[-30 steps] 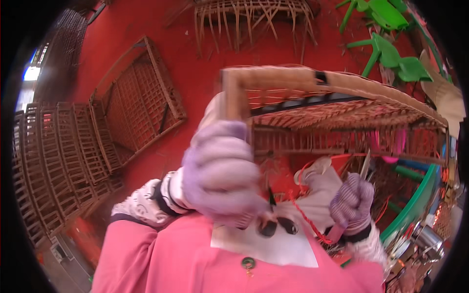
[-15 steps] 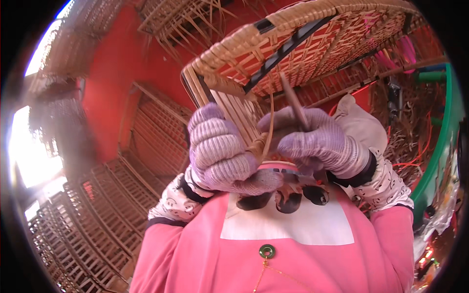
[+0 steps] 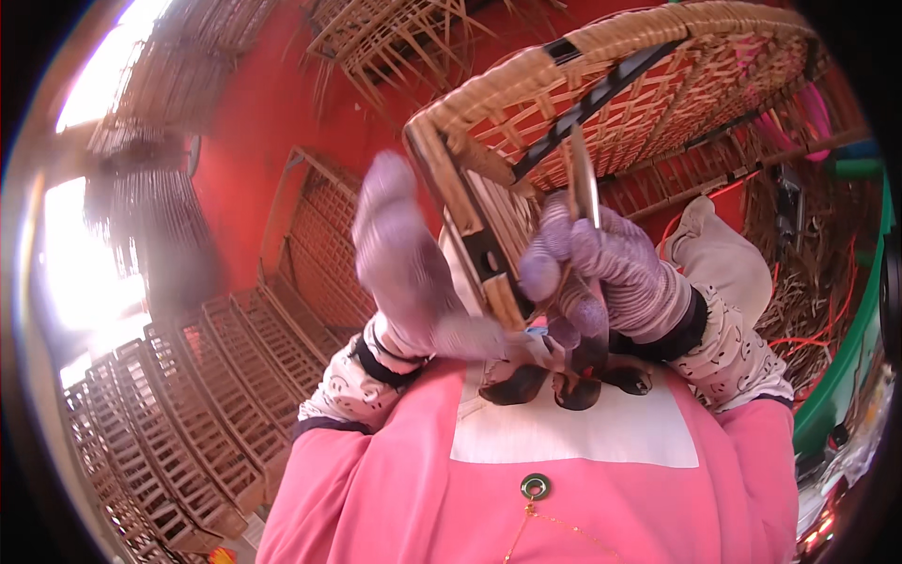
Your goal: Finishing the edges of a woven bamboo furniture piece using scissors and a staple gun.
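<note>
I hold a woven rattan frame with a wooden rim up close to my chest. My left hand, in a purple glove, is lifted beside the frame's near corner with its fingers spread; it looks blurred and grips nothing that I can see. My right hand, also gloved in purple, is closed around a thin metal tool that stands against the frame's rim. A dark strap runs across the weave.
Several finished woven frames are stacked at the lower left on the red floor. More frames lean beyond them. Loose rattan strips and orange cords lie at the right, next to a green tub rim.
My left hand has let go of the frame's corner and lifted with fingers apart. My right hand has raised the metal tool along the rim. The view has tilted slightly.
</note>
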